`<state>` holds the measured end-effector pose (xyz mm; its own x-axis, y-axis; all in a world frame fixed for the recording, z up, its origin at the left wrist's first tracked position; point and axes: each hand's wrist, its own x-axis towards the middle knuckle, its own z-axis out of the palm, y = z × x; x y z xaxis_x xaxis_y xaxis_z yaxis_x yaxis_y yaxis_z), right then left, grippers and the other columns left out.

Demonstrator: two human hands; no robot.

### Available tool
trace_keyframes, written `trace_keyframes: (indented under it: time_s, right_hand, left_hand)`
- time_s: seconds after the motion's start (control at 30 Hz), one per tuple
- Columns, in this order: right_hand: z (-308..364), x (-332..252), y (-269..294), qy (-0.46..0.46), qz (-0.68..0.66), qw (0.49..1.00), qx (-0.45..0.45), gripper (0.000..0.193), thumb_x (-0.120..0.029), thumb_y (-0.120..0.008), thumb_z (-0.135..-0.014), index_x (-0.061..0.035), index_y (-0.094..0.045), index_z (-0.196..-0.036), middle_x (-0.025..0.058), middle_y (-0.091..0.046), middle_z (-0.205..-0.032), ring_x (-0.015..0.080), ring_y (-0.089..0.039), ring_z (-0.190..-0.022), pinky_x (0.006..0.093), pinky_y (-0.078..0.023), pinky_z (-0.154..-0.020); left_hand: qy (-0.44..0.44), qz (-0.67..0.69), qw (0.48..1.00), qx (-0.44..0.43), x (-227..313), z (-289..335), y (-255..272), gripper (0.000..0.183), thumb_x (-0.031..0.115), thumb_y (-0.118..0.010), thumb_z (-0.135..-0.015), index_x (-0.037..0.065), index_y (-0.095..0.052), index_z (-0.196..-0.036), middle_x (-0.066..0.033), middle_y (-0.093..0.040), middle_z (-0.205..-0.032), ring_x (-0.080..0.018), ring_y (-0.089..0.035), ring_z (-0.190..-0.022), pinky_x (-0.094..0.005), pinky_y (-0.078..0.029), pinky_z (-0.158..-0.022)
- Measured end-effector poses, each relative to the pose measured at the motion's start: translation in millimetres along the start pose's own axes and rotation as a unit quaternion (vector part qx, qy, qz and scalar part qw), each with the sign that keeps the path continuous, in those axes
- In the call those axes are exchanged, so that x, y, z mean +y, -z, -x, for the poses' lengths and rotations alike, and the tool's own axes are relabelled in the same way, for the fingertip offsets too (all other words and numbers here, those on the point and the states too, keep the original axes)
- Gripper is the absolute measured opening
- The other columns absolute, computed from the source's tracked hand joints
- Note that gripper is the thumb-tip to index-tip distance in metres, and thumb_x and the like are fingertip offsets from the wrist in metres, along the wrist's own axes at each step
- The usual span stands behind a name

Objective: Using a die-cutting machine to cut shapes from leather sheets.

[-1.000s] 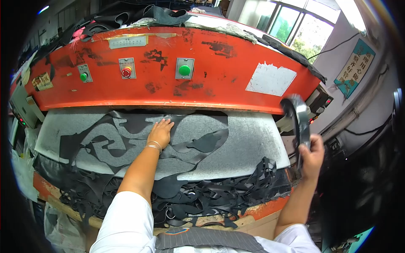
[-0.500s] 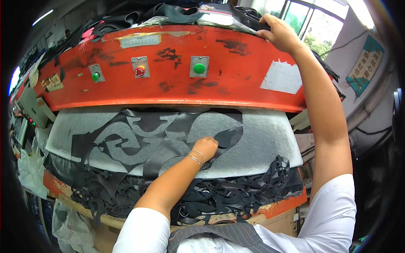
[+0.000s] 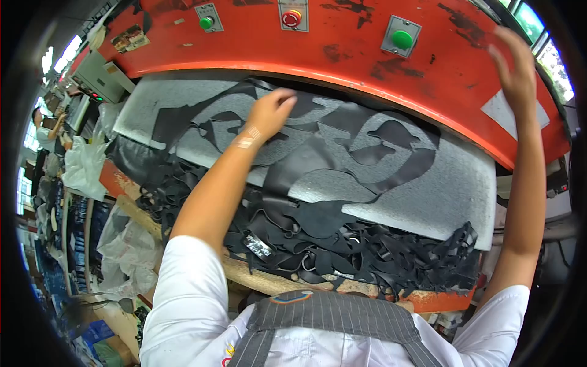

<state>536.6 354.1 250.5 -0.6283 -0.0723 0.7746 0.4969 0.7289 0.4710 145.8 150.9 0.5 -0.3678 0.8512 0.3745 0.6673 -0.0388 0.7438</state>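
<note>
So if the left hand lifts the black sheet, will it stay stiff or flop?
Probably flop: the black sheet lies flat, thin and full of cut-out holes. Its narrow strips may sag or tangle, like the scraps hanging over the edge. Likely light.

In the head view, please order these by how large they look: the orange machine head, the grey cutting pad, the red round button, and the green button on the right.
1. orange machine head
2. grey cutting pad, partly covered by black sheet material
3. and 4. green button and red button: look alike, not ranked.
</note>
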Motion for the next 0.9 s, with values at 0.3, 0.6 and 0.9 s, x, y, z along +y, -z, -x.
trace_keyframes:
  time_s: [0.3,0.6,0.9]
  right_hand:
    - [116.4,-260.2,21.6,0.094,-0.508,0.755,-0.405,0.058,-0.016,-0.073,-0.075,-0.0147,-0.056,-0.130,0.0130,-0.054,-0.132,0.0294,-0.052,-0.121,0.0425,-0.042,-0.096]
    - [137.4,-307.4,0.8,0.056,-0.524,0.766,-0.369,0.036,-0.010,-0.063,-0.078,-0.0062,-0.065,-0.114,0.0110,-0.063,-0.121,0.0272,-0.057,-0.114,0.0396,-0.045,-0.095]
    - [106.8,-331.1,11.5,-0.186,-0.462,0.753,-0.430,0.021,-0.009,-0.066,-0.083,-0.0048,-0.067,-0.103,0.0092,-0.067,-0.107,0.0293,-0.060,-0.106,0.0398,-0.044,-0.094]
  left_hand:
    - [-0.043,-0.077,0.991,-0.101,10.8,161.9,86.9,0.015,0.015,-0.071,-0.082,0.004,-0.072,-0.091,-0.0111,-0.071,-0.092,-0.0286,-0.066,-0.087,-0.0357,-0.052,-0.079]
    - [-0.012,-0.155,0.979,-0.135,0.1,91.2,10.0,0.032,0.023,-0.077,-0.078,0.002,-0.069,-0.101,-0.0134,-0.066,-0.092,-0.0321,-0.063,-0.090,-0.0387,-0.049,-0.083]
    - [0.042,-0.142,0.934,-0.325,-11.7,29.3,-3.3,0.027,0.024,-0.078,-0.077,0.001,-0.067,-0.087,-0.0204,-0.068,-0.090,-0.0372,-0.065,-0.089,-0.0424,-0.051,-0.078]
